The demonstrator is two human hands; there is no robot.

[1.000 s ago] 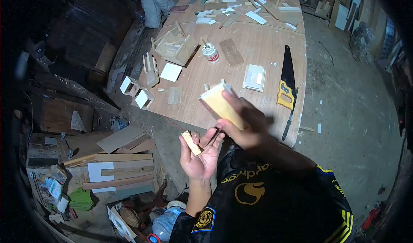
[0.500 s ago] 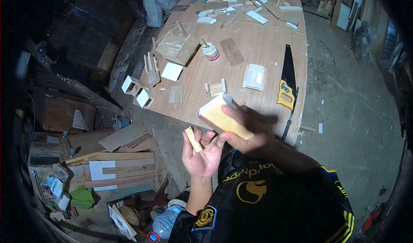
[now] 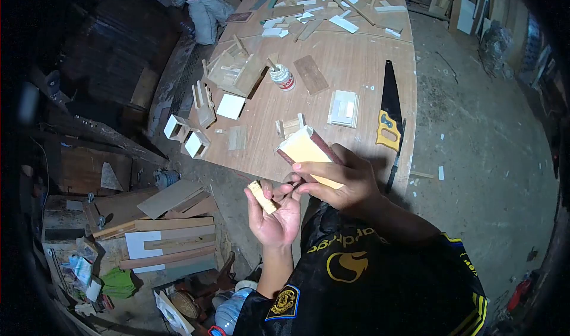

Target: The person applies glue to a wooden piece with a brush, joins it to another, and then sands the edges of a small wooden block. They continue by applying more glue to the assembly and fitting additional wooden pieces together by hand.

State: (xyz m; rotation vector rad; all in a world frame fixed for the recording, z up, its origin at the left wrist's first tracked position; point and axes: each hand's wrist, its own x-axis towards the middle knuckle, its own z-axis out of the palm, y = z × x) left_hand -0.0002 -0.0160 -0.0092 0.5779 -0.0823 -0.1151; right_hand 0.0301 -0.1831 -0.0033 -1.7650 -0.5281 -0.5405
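Near the table's front edge, my left hand [image 3: 276,217] holds a small, pale wooden piece [image 3: 262,197] between thumb and fingers, palm turned up. Just right of it, my right hand [image 3: 347,178] grips a sanding block [image 3: 306,149] with a pale yellow face and dark red-brown sides. The block is tilted and held above the left fingertips. Part of its lower end is hidden by my right fingers. Behind the block, a small wooden assembly [image 3: 291,126] rests on the table.
A handsaw [image 3: 389,128] lies on the right of the wooden table [image 3: 356,57]. A glue jar [image 3: 282,78] stands mid-table beside a brown board [image 3: 311,74] and a wooden model [image 3: 237,71]. White-topped pieces [image 3: 343,108] lie nearby; several offcuts [image 3: 344,24] cover the far end.
The sanding block has turned in my right hand, so its dark red-brown side shows more. My left hand and the wooden piece have shifted slightly left and down.
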